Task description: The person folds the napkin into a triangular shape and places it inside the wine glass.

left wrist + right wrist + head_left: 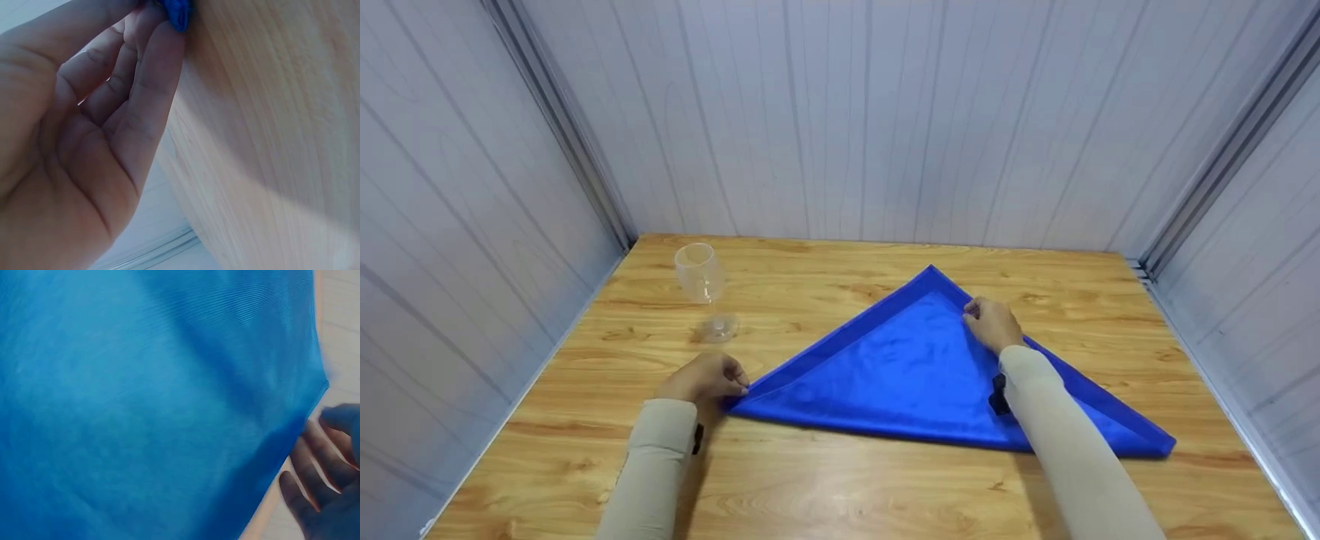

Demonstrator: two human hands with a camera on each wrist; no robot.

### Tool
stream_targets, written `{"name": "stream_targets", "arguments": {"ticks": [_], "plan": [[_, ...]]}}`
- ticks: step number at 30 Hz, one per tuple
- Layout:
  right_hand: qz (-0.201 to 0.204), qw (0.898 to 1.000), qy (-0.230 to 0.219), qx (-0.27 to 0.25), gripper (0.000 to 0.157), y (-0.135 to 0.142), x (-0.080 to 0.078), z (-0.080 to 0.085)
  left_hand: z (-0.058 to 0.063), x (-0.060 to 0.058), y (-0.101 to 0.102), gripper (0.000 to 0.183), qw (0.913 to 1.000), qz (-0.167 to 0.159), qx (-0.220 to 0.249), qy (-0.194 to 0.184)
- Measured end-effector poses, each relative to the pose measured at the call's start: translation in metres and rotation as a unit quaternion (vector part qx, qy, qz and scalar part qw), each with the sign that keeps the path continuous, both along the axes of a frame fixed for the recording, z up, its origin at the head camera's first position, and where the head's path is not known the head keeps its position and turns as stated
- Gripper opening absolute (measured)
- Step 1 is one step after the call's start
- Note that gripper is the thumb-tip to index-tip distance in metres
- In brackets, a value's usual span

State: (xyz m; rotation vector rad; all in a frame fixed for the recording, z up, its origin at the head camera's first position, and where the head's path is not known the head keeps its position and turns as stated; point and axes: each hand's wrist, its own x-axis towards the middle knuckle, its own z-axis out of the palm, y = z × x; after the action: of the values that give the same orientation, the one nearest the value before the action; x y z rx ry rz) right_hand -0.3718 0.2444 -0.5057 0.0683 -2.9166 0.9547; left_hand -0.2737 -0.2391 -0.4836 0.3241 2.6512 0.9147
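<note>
At one table (840, 499) are two hands (711, 377) (994, 325), one cloth (900, 360) — and one wineglass (700, 277).

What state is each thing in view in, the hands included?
Blue cloth: folded into a triangle, lying nearly flat.
Wine glass: upright, looks empty.
Left hand: pinching the cloth's left corner.
Right hand: at the cloth's right slanting edge, fingers slightly spread, no clear pinch.
</note>
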Motion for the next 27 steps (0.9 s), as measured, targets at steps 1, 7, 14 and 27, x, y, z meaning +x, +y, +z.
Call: {"name": "stream_targets", "arguments": {"ticks": [1,7,14,27], "plan": [[0.002,1.0,-0.01,0.005,0.026,0.001,0.001,-0.001,0.0,0.0,0.0,0.008,1.0,0.003,0.0,-0.004],[0.009,0.999,-0.028,0.019,0.028,0.009,0.002,-0.003,-0.001,-0.001,-0.001,0.007,0.9999,0.007,0.007,-0.011],[0.014,0.999,-0.025,0.036,0.017,0.019,0.003,-0.004,0.0,-0.001,-0.001,0.007,0.9999,-0.003,0.01,-0.001],[-0.03,0.996,0.079,-0.009,0.021,0.013,0.0,-0.002,-0.003,-0.001,-0.001,0.006,1.0,0.001,0.006,0.007]]}}
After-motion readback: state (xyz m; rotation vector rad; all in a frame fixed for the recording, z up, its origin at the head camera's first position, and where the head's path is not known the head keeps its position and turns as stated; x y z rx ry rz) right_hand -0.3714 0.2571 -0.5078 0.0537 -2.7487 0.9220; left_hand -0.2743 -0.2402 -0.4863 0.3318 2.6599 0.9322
